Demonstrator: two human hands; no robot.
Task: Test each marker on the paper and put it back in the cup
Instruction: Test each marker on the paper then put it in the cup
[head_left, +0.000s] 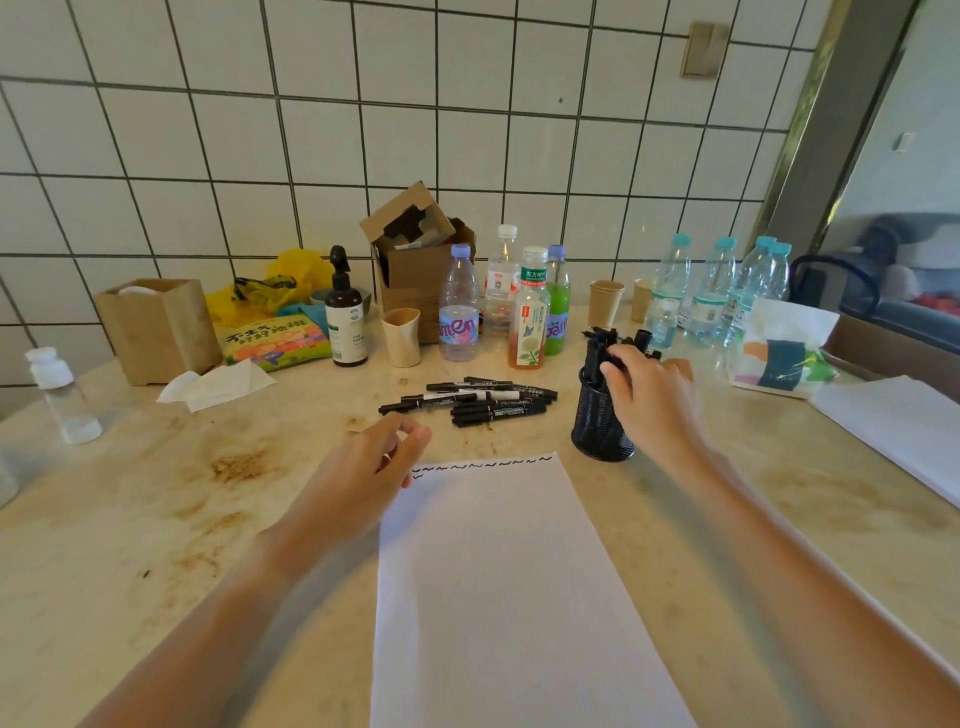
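We have our right hand (649, 395) at the black mesh cup (600, 421), which stands on the table (156, 545) just off the paper's far right corner; its fingers curl onto the markers in the cup (605, 345), though whether they truly grip one we cannot tell. Our left hand (382, 457) hovers by the paper's (498, 587) far left corner, fingers loosely curled, holding nothing. A pile of loose markers (478, 397) lies beyond the paper's far edge, where a row of squiggles (483, 464) runs. We should seat the marker fully, keep the cup from tipping, then take the nearest loose one
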